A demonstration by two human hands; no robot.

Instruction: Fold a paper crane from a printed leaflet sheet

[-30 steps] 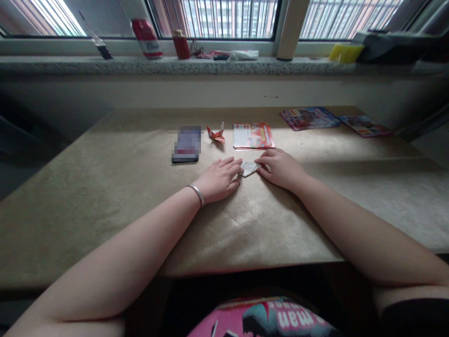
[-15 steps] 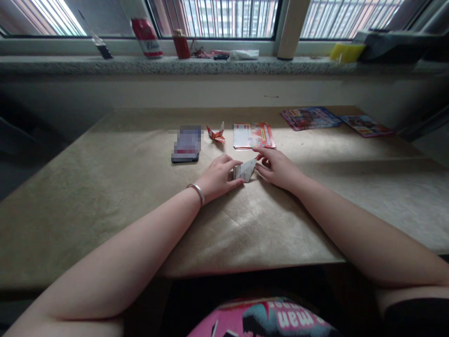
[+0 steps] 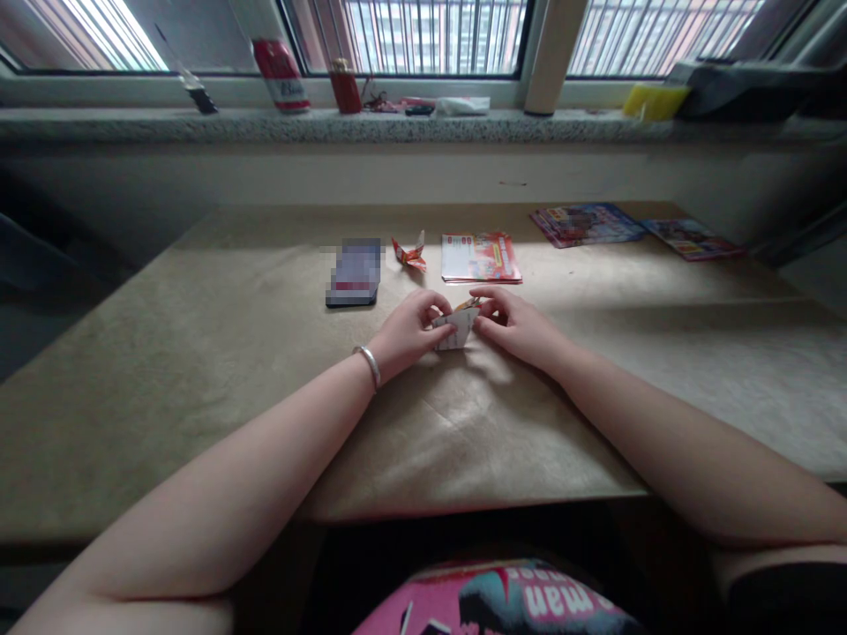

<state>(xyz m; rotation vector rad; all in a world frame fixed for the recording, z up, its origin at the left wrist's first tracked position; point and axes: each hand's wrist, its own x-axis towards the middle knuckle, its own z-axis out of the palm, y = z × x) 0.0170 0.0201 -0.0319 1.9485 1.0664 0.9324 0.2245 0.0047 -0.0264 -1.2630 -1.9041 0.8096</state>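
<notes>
left hand (image 3: 411, 330) and right hand (image 3: 520, 324) pinch the folded paper (image 3: 464, 330) between them, near the printed sheets (image 3: 471, 257); flat on the table (image 3: 225, 353) a second ago, it now tilts up, orange showing on top, probably making its folds easier to reach

Daylight comes in through the far window (image 3: 437, 40), glaring pale while everything around me sits dim. It lays a soft sheen across the middle of the desk (image 3: 450, 414), with shadow just near of the right hand (image 3: 526, 328). Left and right edges look dark, stretched, smeary; the phone (image 3: 354, 273) shows coarse blocks.
</notes>
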